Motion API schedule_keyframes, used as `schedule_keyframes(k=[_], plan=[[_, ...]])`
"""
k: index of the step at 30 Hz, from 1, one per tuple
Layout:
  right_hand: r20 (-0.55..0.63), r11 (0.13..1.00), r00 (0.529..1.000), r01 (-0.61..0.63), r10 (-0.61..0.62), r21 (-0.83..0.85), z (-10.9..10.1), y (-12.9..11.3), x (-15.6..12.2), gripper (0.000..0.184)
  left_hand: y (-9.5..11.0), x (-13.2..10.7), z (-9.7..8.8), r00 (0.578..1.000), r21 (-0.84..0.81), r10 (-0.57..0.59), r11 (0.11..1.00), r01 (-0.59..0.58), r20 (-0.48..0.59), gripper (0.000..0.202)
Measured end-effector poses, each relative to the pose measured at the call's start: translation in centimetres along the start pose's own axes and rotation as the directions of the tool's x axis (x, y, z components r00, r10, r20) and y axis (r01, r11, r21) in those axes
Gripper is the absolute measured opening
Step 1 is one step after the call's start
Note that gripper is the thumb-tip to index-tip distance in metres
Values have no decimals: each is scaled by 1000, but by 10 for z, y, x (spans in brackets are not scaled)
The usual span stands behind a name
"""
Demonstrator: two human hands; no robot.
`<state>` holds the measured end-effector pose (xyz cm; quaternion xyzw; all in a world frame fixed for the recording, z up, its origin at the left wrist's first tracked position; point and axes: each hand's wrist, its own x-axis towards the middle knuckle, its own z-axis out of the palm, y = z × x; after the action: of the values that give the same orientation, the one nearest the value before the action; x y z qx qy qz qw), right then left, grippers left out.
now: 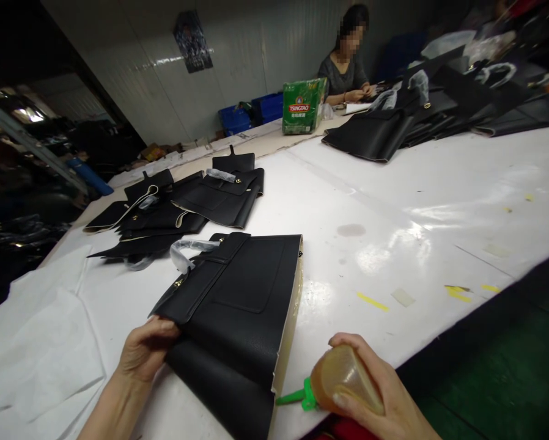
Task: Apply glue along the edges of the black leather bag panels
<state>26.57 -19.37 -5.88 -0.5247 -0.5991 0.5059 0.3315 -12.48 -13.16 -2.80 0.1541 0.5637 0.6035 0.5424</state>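
A black handbag (251, 287) lies on the white table before me, its open edge with a pale lining facing right. Plastic film wraps its handle, and gold-coloured fittings show on it. My left hand (148, 345) grips the bag's left side, thumb on top and the other fingers hidden beneath. In my right hand (370, 391) is a squeeze bottle (345, 379) of amber liquid, probably glue, with a green nozzle. The nozzle tip points left and meets the bag's pale edge near its lower corner.
More black bag pieces (228, 195) lie beyond at the left, and a larger pile (439, 104) covers the far right. A green Tsingtao box (302, 107) stands near a seated person (348, 67). White sheets (40, 342) lie left; yellow scraps (373, 301) lie right.
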Motion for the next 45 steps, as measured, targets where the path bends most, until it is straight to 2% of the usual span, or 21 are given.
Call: schedule_keyframes(k=[4,7,9,11,13,15,18,23,27,31,35,40,45], plan=[[-63,999,998,-18,20,38,2,-8,-1,47,8,0,18,999,5,-48,999,48,0,25],[-9,1000,1000,-4,5,11,1,-6,-1,48,14,-2,35,979,148,-198,968,203,-43,23],[19,1000,1000,12,-11,-12,0,-2,0,48,18,-3,45,964,184,-258,946,266,-64,16],[17,999,1000,23,-23,-31,-2,0,1,48,20,-4,50,968,103,-243,963,248,-59,17],[-5,998,999,34,-34,-46,-4,1,2,47,19,-4,50,977,-49,-206,978,203,-50,25],[-25,998,999,41,-43,-51,-4,1,3,46,15,-4,41,978,-191,-193,966,175,-78,31],[-33,999,999,26,-27,-32,-3,-2,2,46,5,-3,14,980,-301,-161,946,120,-114,34],[-38,999,999,-2,1,-44,2,-4,0,45,-17,-4,-34,998,-323,-38,946,18,-55,33],[-52,998,999,2,-4,-55,7,0,-1,44,-29,-7,-54,999,-317,-20,948,5,-45,30],[-49,993,999,14,-20,-113,14,7,-10,44,-32,-11,-65,1000,-320,17,947,-19,-11,31],[3,990,999,44,-44,-136,20,10,-20,43,-31,-13,-69,999,-320,31,947,-24,15,34],[-132,992,991,1,-18,-126,25,11,-27,43,-32,-18,-67,998,-338,42,941,-25,45,32],[-57,996,997,41,-45,-76,34,5,-35,43,-35,-24,-66,996,-353,63,935,-34,70,30]])
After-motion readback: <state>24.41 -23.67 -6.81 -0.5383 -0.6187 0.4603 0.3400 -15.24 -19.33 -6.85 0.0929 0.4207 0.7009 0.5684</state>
